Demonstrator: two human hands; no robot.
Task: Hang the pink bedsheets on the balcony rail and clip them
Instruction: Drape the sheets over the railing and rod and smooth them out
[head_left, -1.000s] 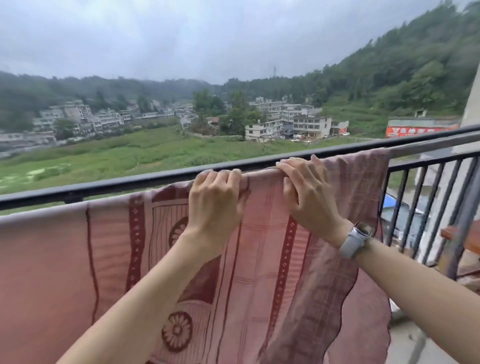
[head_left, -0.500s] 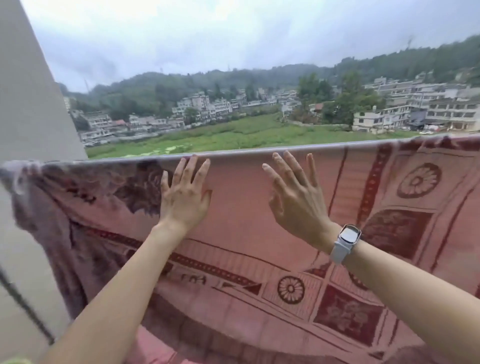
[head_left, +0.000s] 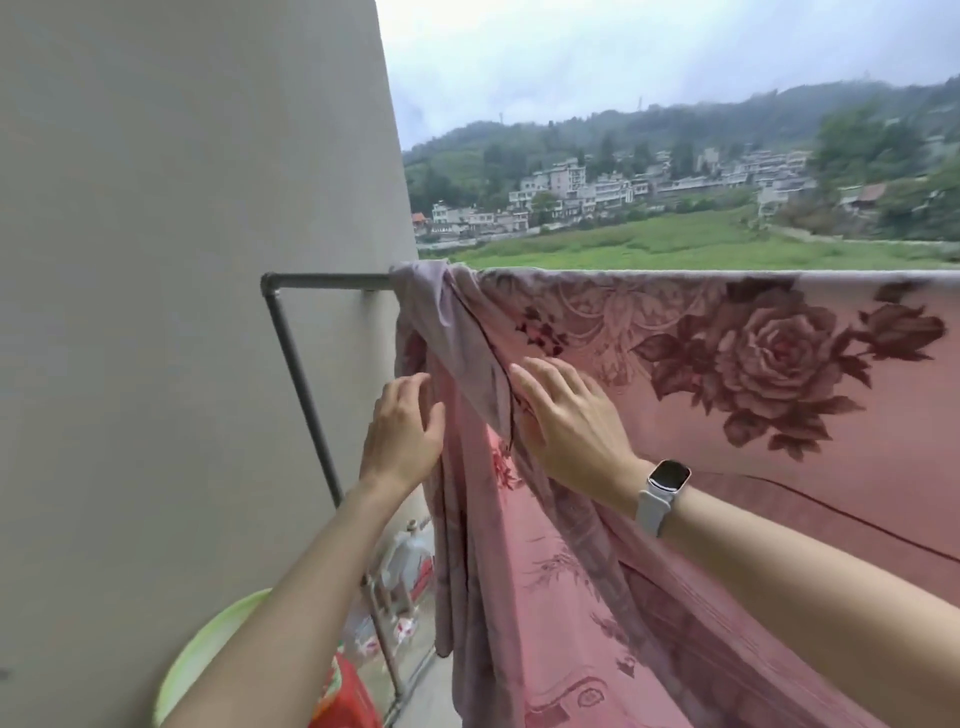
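A pink bedsheet (head_left: 769, 395) with a large dark rose print hangs over the balcony rail (head_left: 332, 281), which is bare only at its left end by the wall. The sheet's left end is bunched and folded over the rail (head_left: 441, 312). My left hand (head_left: 402, 431) is open, fingers spread, touching the hanging left edge of the sheet. My right hand (head_left: 566, 421), with a white watch on the wrist, lies flat and open on the sheet just right of the bunched fold. No clip is in view.
A grey wall (head_left: 182, 312) fills the left side. A metal pipe frame (head_left: 306, 395) runs down from the rail's end. Below sit a light green basin (head_left: 208, 654), a red container (head_left: 348, 696) and a plastic jug (head_left: 410, 561). Fields and houses lie beyond.
My view has swung left to the sheet's end by the wall. Both hands have come off the rail's top and moved left and lower, to the bunched left edge.
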